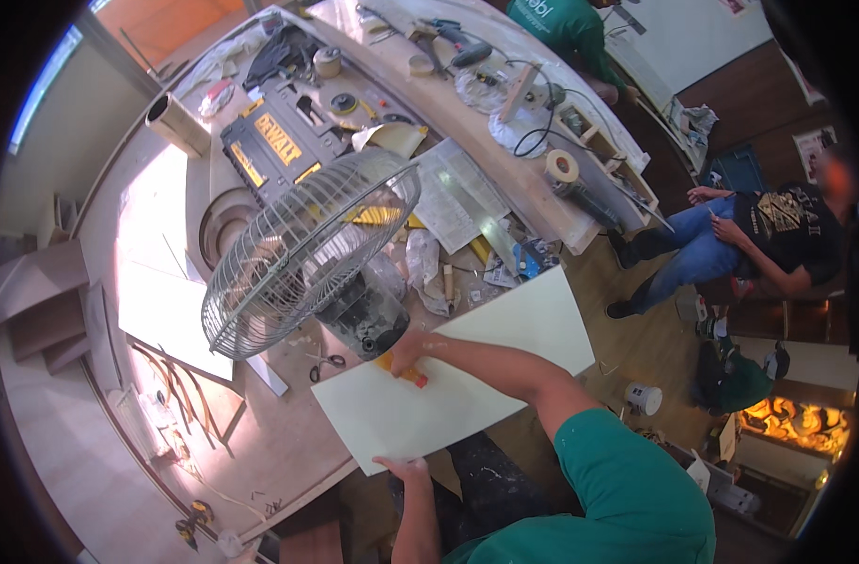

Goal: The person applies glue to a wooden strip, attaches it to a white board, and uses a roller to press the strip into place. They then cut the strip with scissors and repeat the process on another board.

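Observation:
A large white board (467,395) lies at the near edge of the workbench, partly overhanging it. My left hand (409,472) grips its near left corner, thumb over the top and the other fingers mostly hidden. Over the far part of the board, my right hand (410,352) is closed around a yellow tool with a red end (414,378); its exact kind is hard to make out. Right beyond this hand stands a grey caged fan (312,254), its dark motor housing (363,315) close to my fingers. Black-handled scissors (327,366) rest left of the board.
A dark tool case (281,141) and a cardboard tube (177,124) sit farther back. Clear plastic wrap (427,273) clutters the bench beyond the board. One person (730,226) stands at right, another in green (570,38) at the far side. A white bucket (644,399) is on the floor.

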